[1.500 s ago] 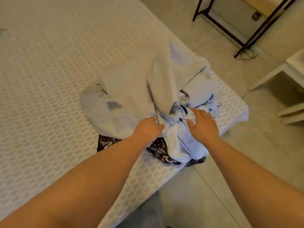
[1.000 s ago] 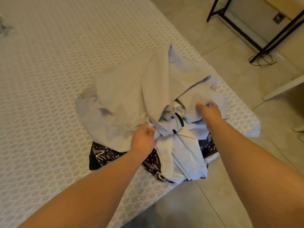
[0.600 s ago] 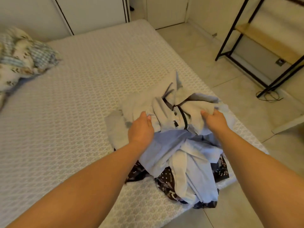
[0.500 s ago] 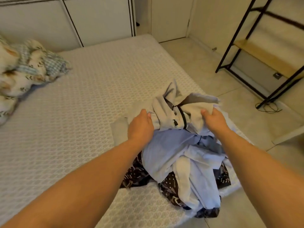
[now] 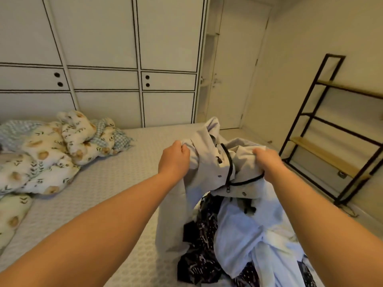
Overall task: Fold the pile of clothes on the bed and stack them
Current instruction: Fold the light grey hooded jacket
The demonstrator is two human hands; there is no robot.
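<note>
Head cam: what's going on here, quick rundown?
A person is sorting laundry on a bed. Both hands grip a grey zip jacket, held up off the pile: left hand at one side, right hand at the other. Below it a light blue shirt and a dark patterned garment lie unfolded. No folded stack is visible. A bunched floral duvet sits at the far left.

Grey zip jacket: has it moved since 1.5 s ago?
Yes. Both hands have lifted the grey zip jacket up off the clothes pile, which stays on the bed.

No text, label or number can be read anywhere (clothes included).
</note>
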